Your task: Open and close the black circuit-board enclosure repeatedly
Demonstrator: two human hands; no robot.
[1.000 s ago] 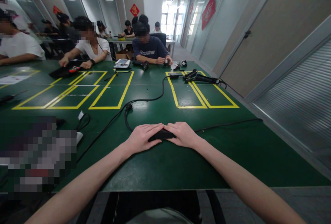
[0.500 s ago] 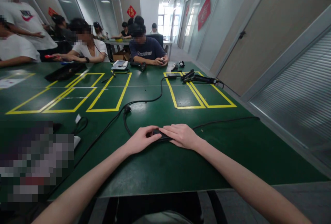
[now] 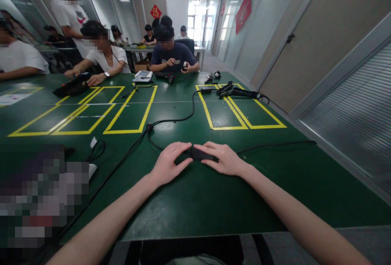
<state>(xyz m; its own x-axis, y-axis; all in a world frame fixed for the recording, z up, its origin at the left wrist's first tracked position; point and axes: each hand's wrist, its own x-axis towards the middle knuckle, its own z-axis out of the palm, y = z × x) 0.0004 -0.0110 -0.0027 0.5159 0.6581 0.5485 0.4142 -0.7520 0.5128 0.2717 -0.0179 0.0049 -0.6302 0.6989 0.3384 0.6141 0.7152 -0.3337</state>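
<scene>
A small black block (image 3: pixel 200 153), like a power adapter with a cable on each side, lies on the green table (image 3: pixel 195 199) in front of me. My right hand (image 3: pixel 224 158) lies over it, fingers curled around its right part. My left hand (image 3: pixel 170 163) rests beside it on the left, fingers stretched and touching the block's left end. A black cable (image 3: pixel 171 120) runs from the block toward the table's middle; another cable (image 3: pixel 275 145) leads off to the right.
Yellow tape rectangles (image 3: pixel 128 110) mark the table. Black tools (image 3: pixel 235 91) lie at the far right. Other people (image 3: pixel 172 55) sit at the far side and left. A coiled cable (image 3: pixel 97 149) and a blurred patch sit at my left. The table's edge runs along the right.
The block has shifted a little right under my right hand. My left hand has slid partly off it, its fingers now only at the left end. The view tilted slightly.
</scene>
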